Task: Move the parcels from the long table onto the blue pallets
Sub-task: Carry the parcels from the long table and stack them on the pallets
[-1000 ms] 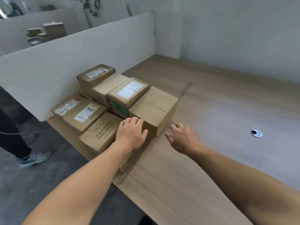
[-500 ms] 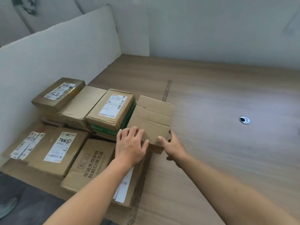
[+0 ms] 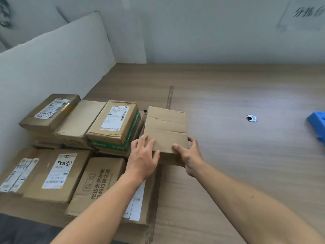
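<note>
Item 1: plain parcel (image 3: pixel 165 127), brown cardboard, unlabelled top, flap seams visible. It is held between 2 hands at its near edge, over the long table (image 3: pixel 237 164); whether it is lifted clear of the surface cannot be told.

Left hand (image 3: pixel 143 156): fingers are spread over the near left corner of the top, thumb set against the near face. Right hand (image 3: pixel 189 155): thumb is laid on the top at the near right corner, fingers are wrapped round the right side.

Just left of the grip: green-banded parcel (image 3: pixel 114 124), white label on top, stacked on others, close beside the held parcel. Beyond it, further left, 2 more stacked parcels are set against a white partition (image 3: pixel 52 67).

Below the left forearm: printed parcel (image 3: pixel 98 182), black characters on its top. Left of that: labelled parcel (image 3: pixel 58 173), marked by hand.

Right of the grip, well apart: a round grommet (image 3: pixel 251 118) set in the table. Further right, at the frame edge: blue pallet (image 3: pixel 316 124), 1 corner seen only.
</note>
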